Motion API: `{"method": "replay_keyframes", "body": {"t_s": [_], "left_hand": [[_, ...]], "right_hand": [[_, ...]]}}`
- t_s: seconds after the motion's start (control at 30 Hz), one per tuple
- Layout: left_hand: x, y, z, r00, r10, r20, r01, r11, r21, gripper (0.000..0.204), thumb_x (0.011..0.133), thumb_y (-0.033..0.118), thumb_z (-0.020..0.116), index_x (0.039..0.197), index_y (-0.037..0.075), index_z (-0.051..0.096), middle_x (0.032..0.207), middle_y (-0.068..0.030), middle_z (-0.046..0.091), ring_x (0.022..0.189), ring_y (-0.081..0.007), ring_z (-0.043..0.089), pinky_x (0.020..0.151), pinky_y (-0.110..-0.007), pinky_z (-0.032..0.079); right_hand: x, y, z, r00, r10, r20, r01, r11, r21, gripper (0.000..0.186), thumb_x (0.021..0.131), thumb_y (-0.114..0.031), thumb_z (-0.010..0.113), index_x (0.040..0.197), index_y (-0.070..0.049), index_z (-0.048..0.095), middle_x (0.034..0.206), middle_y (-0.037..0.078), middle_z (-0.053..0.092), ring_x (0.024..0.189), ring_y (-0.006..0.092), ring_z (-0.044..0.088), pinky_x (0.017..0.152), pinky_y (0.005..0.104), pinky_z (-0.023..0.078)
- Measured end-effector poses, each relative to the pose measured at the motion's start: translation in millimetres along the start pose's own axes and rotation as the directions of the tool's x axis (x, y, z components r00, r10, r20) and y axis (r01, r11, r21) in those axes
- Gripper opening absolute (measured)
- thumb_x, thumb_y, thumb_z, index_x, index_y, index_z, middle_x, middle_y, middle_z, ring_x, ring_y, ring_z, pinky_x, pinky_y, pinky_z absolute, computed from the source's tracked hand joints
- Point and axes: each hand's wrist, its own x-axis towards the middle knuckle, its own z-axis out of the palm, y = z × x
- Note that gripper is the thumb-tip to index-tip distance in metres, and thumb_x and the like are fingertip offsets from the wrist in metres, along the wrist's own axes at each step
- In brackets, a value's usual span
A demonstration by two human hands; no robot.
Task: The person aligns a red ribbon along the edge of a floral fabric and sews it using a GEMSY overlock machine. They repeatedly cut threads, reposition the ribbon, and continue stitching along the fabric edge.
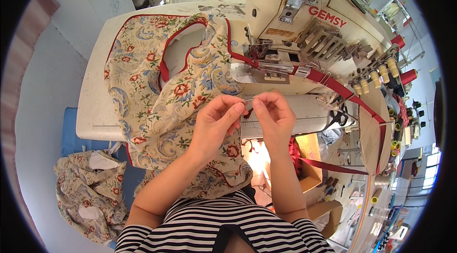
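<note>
Step in hand, by my judgement: fine fingertip work on a thin greyish piece (249, 100). Your left hand (220, 122) and right hand (273, 117) pinch it between them, fingertips close together, above the front edge of the white table (93, 126). Next move calls for a light, even grip. Floral cloth (138, 91) covers the table's left part, hanging past the front edge. Piece's ends hidden under your fingertips; its kind can't be told. Machine's (269, 7) needle hard to make out.

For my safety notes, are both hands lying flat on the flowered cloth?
No, the left hand and right hand together pinch a thin piece.
</note>
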Motion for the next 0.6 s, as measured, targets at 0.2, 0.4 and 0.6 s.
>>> {"method": "replay_keyframes", "body": {"t_s": [0.2, 0.4, 0.6], "left_hand": [[0.6, 2.5, -1.0, 1.000, -0.022, 0.009, 0.022, 1.000, 0.013, 0.015, 0.091, 0.020, 0.059, 0.095, 0.006, 0.059, 0.081, 0.0002, 0.060, 0.059, -0.0041, 0.048, 0.048, -0.018, 0.035], [6.2, 21.4, -3.9, 1.000, -0.015, -0.009, 0.016, 0.974, 0.225, 0.015, 0.091, 0.020, 0.059, 0.091, 0.005, 0.061, 0.073, 0.0007, 0.059, 0.057, -0.0029, 0.047, 0.047, -0.017, 0.034], [52.2, 61.7, -19.2, 0.977, 0.157, 0.148, -0.215, 0.662, 0.718, 0.016, 0.088, 0.016, 0.061, 0.086, 0.000, 0.062, 0.071, 0.0013, 0.058, 0.064, -0.0043, 0.047, 0.057, -0.020, 0.037]], "right_hand": [[-0.3, 1.8, -0.9, 0.999, -0.031, 0.013, 0.031, 0.999, -0.017, 0.008, 0.084, -0.003, 0.063, 0.091, -0.001, 0.059, 0.089, 0.002, 0.056, 0.076, 0.0076, 0.051, 0.071, 0.0212, 0.043], [6.9, -1.3, -12.8, 0.979, -0.199, -0.048, 0.176, 0.938, -0.300, 0.013, 0.083, -0.007, 0.064, 0.095, -0.004, 0.062, 0.094, 0.003, 0.056, 0.067, 0.0069, 0.048, 0.062, 0.0197, 0.040], [38.7, -6.2, -17.9, 0.980, -0.182, -0.075, 0.095, 0.772, -0.628, 0.012, 0.082, -0.016, 0.066, 0.092, -0.009, 0.064, 0.081, 0.002, 0.057, 0.059, 0.0125, 0.050, 0.056, 0.0246, 0.041]]}}
